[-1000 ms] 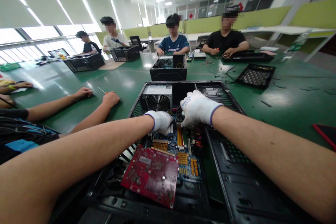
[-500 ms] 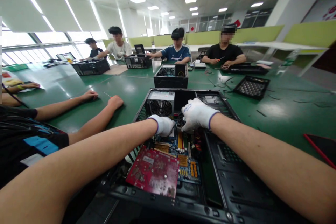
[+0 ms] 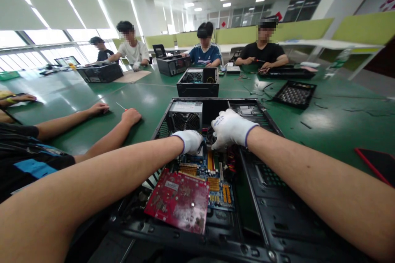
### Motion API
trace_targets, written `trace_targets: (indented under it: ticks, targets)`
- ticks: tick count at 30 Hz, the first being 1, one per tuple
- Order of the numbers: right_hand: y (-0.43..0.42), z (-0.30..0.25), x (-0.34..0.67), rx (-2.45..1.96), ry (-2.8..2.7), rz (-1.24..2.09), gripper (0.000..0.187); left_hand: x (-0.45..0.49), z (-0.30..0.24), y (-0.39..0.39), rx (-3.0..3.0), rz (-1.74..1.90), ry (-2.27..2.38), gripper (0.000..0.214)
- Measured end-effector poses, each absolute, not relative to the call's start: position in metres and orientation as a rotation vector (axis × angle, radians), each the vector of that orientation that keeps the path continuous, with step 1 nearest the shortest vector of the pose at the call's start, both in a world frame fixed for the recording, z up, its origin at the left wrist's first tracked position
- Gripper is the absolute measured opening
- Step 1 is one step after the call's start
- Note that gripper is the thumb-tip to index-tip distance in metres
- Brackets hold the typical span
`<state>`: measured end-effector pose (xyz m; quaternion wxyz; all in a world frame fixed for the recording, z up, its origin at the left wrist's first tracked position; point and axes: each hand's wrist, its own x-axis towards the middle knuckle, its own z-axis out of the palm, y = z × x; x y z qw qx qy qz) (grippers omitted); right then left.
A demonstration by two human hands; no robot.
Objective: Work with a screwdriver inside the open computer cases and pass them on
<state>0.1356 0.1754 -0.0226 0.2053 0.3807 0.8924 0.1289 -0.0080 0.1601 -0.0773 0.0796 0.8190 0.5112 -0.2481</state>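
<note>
An open black computer case lies on the table before me, its blue motherboard facing up. My left hand, in a white glove, is at the board's far part, fingers curled down beside the cooling fan. What those fingers hold, if anything, is hidden. My gloved right hand closes on the fan from its right side, and its palm hides much of it. A red graphics card lies loose and slanted over the near left of the board. The power supply sits behind my left hand.
Another open case stands just beyond mine. At right are a black panel with a honeycomb grille and a red-edged black object. Close on my left, a co-worker's hand holds a screwdriver. Several people work across the green table.
The view has tilted slightly, shifting everything a little up and left. My hands stay at the fan with little movement. Across the table, a computer case has turned and shifted right.
</note>
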Motion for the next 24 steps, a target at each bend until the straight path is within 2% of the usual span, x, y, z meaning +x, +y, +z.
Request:
trace_targets:
  ticks: [5, 9, 14, 24]
  targets:
    - [0.1746, -0.0215, 0.1353, 1.063, 2.483, 0.343, 0.074, -0.0069, -0.0781, 0.1602, 2.463, -0.75, 1.516, 0.05]
    - [0.1749, -0.0216, 0.135, 1.074, 2.488, 0.337, 0.071, -0.0087, -0.0809, 0.1605, 2.483, -0.741, 1.511, 0.06]
    - [0.175, -0.0223, 0.1355, 1.067, 2.483, 0.352, 0.071, -0.009, -0.0812, 0.1615, 2.472, -0.788, 1.502, 0.051]
    - [0.1749, -0.0219, 0.1354, 1.063, 2.48, 0.368, 0.074, -0.0075, -0.0775, 0.1592, 2.461, -0.805, 1.508, 0.056]
